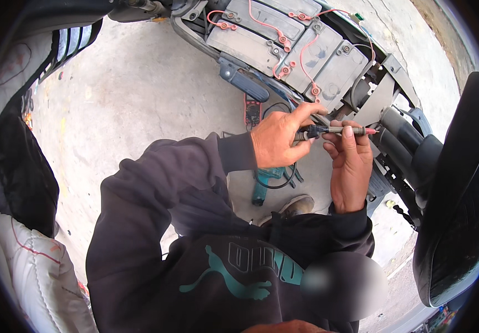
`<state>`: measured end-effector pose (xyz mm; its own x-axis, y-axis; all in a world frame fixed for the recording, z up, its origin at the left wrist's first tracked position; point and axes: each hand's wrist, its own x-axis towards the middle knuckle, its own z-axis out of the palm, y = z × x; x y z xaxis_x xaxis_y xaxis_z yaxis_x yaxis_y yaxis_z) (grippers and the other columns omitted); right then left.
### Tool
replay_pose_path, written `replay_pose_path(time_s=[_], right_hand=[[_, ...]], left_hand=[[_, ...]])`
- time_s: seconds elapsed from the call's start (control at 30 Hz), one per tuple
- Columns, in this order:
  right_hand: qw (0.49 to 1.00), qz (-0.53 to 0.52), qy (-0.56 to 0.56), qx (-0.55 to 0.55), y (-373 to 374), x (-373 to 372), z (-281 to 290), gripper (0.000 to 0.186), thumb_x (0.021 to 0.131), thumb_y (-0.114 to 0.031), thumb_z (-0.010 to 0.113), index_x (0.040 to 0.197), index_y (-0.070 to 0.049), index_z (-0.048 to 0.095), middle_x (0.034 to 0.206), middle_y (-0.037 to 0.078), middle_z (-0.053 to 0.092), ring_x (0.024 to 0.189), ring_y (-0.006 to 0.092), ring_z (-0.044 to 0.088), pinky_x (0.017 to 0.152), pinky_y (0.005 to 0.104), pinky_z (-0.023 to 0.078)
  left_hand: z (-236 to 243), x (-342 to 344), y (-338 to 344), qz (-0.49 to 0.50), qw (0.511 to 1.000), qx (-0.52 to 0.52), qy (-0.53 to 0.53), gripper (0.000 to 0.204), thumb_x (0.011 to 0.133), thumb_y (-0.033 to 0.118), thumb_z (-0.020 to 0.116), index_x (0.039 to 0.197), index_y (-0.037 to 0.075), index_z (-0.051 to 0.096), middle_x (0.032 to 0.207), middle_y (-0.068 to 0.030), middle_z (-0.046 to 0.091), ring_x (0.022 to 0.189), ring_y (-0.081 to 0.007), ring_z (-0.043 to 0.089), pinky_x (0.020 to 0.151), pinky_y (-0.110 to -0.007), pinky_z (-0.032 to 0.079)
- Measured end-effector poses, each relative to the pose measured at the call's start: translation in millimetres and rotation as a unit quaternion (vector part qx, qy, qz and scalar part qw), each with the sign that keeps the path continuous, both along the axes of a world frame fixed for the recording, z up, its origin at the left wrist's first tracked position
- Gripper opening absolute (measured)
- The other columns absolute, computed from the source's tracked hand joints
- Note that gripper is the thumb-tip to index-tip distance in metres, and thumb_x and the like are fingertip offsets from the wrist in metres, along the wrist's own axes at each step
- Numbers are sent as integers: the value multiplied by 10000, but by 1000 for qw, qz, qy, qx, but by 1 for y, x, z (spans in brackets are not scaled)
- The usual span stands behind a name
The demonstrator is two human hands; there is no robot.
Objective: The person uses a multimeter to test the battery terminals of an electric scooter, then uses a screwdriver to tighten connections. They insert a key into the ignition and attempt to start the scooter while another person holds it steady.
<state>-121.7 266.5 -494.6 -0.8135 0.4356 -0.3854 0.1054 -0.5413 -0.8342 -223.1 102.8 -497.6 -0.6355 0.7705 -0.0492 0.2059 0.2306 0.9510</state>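
Pale concrete floor [101, 100] spreads out at my left, and a vehicle frame [381, 100] stretches across the far side, with a black padded seat [456, 205] at the right. Grey batteries [250, 44] sit side by side in the frame, with red leads [315, 90] on their tops. My left hand [275, 141] is curled in a grip; my right hand [351, 166] is drawn into a narrow pinch. Nearer, a worn shoe [298, 205] sits right of a green power tool [260, 191]. A red-edged meter [252, 110] lies just beyond my left hand. Between my hands, near the batteries, is a slim tool [336, 130]: my left clasps its dark end, my right pinches it near the pinkish-red tip
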Motion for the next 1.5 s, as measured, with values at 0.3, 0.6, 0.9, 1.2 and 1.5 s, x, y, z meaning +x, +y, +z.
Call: replay_pose_path(time_s=[0.3, 0.6, 0.9, 1.2, 1.5], right_hand=[[965, -74, -57, 243, 22, 4, 1, 168, 1060, -210, 564, 1126, -59, 597, 1084, 74, 692, 935, 124, 661, 745, 253, 535], [827, 514, 125, 190, -1, 21, 53, 127, 892, -5, 709, 1009, -32, 670, 850, 75, 679, 739, 184, 617, 693, 291, 493], [951, 306, 19, -47, 9, 11, 40, 180, 1038, -79, 559, 1180, 31, 550, 1130, 180, 688, 948, 208, 731, 718, 284, 610], [992, 121, -21, -9, 17, 3, 10, 222, 1070, -161, 517, 1226, -3, 524, 1137, 141, 663, 935, 183, 700, 795, 277, 571], [758, 42, -70, 647, 54, 5, 3, 210, 1065, -128, 507, 1251, -31, 526, 913, 68, 657, 796, 129, 630, 713, 294, 533]], left_hand=[[10, -64, -33, 76, 959, 247, -112, 393, 1106, 329, 411, 1380, 50, 452, 907, -59, 640, 766, -177, 632, 807, -335, 555], [1, -29, -3, -123, 974, 8, -188, 394, 1010, 167, 509, 1366, -1, 538, 842, -26, 526, 791, -124, 527, 855, -307, 498], [-7, 14, -21, -233, 874, 76, -420, 559, 1064, 475, 460, 1423, 48, 501, 997, -38, 578, 975, -152, 597, 815, -289, 488], [-9, 4, 3, -103, 954, -43, -277, 632, 986, 273, 661, 1498, 15, 396, 1103, -97, 634, 784, -135, 592, 740, -302, 512], [35, -53, -16, 19, 958, 194, -210, 582, 1071, 490, 444, 1437, 37, 433, 1035, -63, 668, 943, -191, 695, 757, -309, 570]])
